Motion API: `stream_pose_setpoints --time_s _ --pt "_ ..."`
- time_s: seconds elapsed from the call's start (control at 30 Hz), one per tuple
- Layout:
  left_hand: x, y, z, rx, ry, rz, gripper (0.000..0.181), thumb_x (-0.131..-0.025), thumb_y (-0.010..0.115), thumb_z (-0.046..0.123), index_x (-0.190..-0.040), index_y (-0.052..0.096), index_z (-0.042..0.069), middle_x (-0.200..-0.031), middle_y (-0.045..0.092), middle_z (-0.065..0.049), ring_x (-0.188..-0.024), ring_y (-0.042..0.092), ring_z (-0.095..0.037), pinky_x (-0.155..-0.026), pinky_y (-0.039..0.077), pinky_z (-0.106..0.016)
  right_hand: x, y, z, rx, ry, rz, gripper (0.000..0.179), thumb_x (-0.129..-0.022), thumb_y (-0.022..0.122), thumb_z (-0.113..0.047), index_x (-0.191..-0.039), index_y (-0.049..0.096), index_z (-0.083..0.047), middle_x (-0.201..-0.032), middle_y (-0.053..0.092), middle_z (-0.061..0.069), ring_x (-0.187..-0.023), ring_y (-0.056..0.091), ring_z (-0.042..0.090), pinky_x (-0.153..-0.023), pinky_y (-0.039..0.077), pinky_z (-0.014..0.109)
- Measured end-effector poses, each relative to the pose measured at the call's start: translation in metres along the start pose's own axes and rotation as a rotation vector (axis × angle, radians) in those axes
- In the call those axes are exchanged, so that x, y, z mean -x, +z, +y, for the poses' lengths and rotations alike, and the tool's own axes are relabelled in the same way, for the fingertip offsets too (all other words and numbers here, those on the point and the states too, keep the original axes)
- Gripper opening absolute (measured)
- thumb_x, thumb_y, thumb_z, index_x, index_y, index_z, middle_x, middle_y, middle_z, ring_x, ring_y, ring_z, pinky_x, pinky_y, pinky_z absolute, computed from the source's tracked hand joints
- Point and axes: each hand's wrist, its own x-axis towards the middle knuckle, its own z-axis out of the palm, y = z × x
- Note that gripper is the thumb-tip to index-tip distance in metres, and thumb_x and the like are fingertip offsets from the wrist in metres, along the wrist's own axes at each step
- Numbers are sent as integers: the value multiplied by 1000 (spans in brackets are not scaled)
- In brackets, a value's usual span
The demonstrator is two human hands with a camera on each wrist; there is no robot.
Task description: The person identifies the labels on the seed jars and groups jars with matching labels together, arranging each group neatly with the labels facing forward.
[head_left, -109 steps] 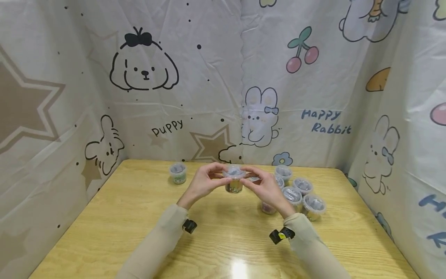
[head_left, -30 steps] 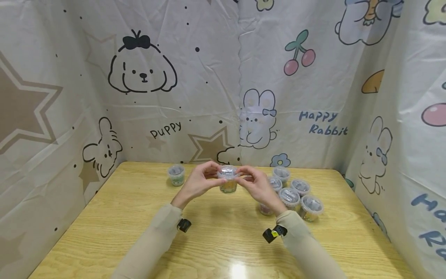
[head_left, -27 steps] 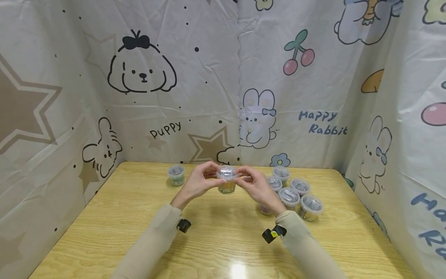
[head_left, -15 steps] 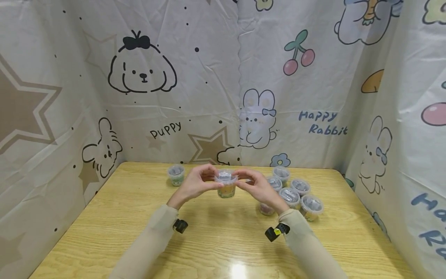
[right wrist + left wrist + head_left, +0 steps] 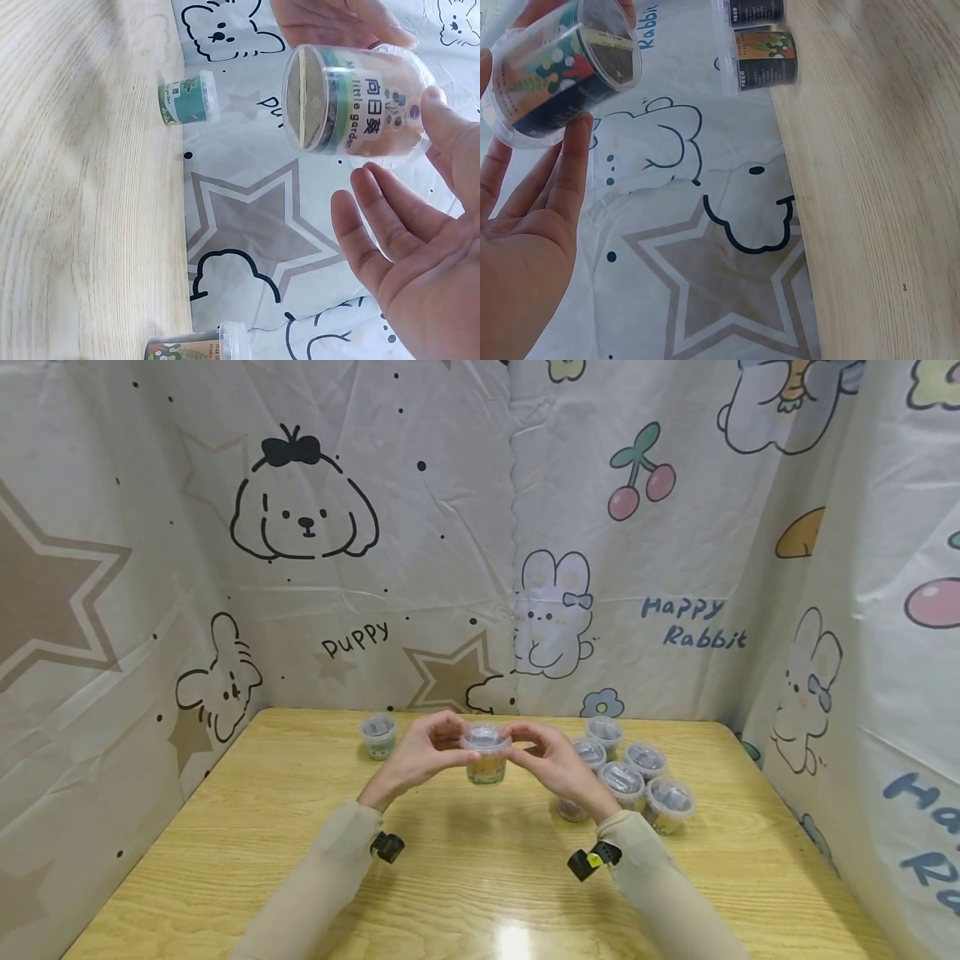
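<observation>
Above the middle of the wooden table, both hands hold a clear plastic cup (image 5: 486, 768) with a lid, upright in the head view. Its wrap-around label (image 5: 371, 105) is orange with the print "little garden". My left hand (image 5: 429, 752) pinches the lid's rim from the left, thumb in front and fingers behind. On the opposite side my right hand (image 5: 553, 762) grips the rim the same way. In the left wrist view the cup's bottom (image 5: 607, 45) shows, with a light strip across it. The remaining fingers of the right hand (image 5: 427, 247) spread away from the cup.
Several similar lidded cups (image 5: 670, 806) stand grouped at the right of the table (image 5: 450, 877), one partly hidden by the right wrist. A lone cup with a green label (image 5: 378, 739) stands at the back left. Printed cloth (image 5: 442, 602) hangs around the table's back and sides.
Over these seconds the cup, held in both hands throughout, has shifted slightly left and lower in the head view. The other cups stay in place; the head view has shifted slightly.
</observation>
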Motion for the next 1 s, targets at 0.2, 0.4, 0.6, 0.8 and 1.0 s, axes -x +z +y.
stream_pose_setpoints --time_s 0.2,0.4,0.6,0.8,1.0 --pt "-1 -1 -1 10 -2 9 26 -83 78 8 -101 59 3 -106 68 -15 -94 68 -18 -85 57 -30 -2 0 -1 5 -16 -27 27 -96 64 -19 -121 63 -11 -128 63 10 -115 61 26 -89 54 34" --pt "1 -5 -1 23 -16 2 27 -83 79 10 -100 59 4 -107 68 -15 -96 69 -21 -86 57 -32 -5 -6 2 -78 34 -126 33 -99 59 -22 -132 59 -16 -137 58 7 -122 58 27 -97 52 40" --pt "3 -7 -3 27 -28 -4 30 -83 80 13 -103 60 3 -109 68 -17 -97 69 -21 -86 57 -31 -5 -4 3 -81 39 -134 30 -99 59 -20 -129 60 -13 -136 58 9 -121 59 28 -97 52 39" --pt "4 -9 -4 -6 -11 17 31 -84 79 13 -109 62 5 -113 68 -16 -100 69 -23 -87 57 -32 -8 3 4 -29 -33 -66 22 -97 62 -14 -118 62 -8 -127 63 12 -116 61 29 -93 54 35" --pt "8 -13 -2 -93 -15 42 32 -84 79 15 -111 66 7 -116 68 -14 -102 68 -28 -88 57 -34 -10 15 -4 44 3 -5 19 -96 64 -15 -113 63 -8 -125 64 13 -115 61 29 -91 54 44"
